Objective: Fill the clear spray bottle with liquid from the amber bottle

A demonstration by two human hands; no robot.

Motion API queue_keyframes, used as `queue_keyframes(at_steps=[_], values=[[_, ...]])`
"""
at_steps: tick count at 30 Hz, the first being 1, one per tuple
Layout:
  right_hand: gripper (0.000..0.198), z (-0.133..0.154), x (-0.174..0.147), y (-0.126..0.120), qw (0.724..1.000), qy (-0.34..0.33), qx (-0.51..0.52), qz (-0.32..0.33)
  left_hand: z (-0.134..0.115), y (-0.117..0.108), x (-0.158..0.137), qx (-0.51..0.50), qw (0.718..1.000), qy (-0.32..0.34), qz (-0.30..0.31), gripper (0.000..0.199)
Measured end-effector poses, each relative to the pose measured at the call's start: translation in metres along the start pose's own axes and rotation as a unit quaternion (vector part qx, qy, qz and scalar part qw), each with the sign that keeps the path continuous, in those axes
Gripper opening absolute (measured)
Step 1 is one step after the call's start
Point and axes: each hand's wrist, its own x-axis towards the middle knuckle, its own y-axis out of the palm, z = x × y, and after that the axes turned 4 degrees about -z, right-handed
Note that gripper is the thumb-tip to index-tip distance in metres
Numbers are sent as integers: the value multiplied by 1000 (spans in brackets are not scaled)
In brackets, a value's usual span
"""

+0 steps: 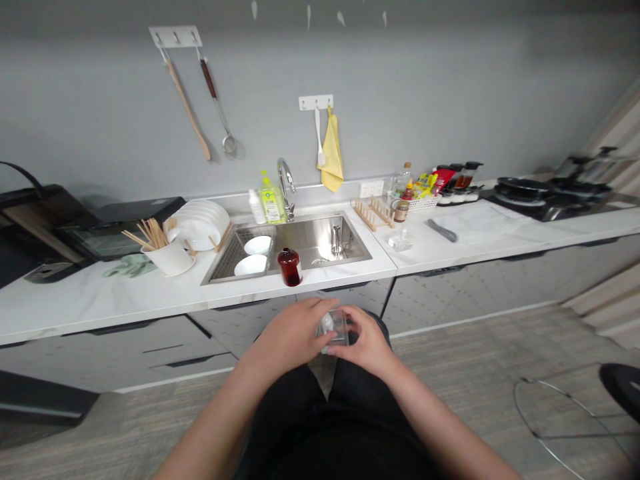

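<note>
A small clear plastic container (339, 328) is between my hands, above my lap and in front of the counter's edge. My left hand (295, 333) closes on its left side, fingers over the top and thumb low at the front. From the right, my right hand (369, 343) curls its fingers and thumb around the other side. Something whitish shows in or on the container, too blurred to name. Nearest beyond the hands, a dark red-brown bottle (290, 267) stands on the counter at the sink's front rim.
Behind the bottle is a steel sink (320, 233) with a rack holding white bowls (251, 265). Left are stacked plates (200, 223) and a chopstick holder (170, 259). Right are a wooden rack (373, 213), a clear container (401, 240), seasonings and a stove (550, 200). A stool (565, 427) stands lower right.
</note>
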Motion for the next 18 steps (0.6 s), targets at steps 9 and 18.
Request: queue_keyframes(at_steps=[9,18], values=[[92,-6,5,-19,983,51,137,108,14,2,0,-59,993,105,17,41],[97,-39,17,-55,988,69,100,93,44,29,6,-94,992,63,-60,50]])
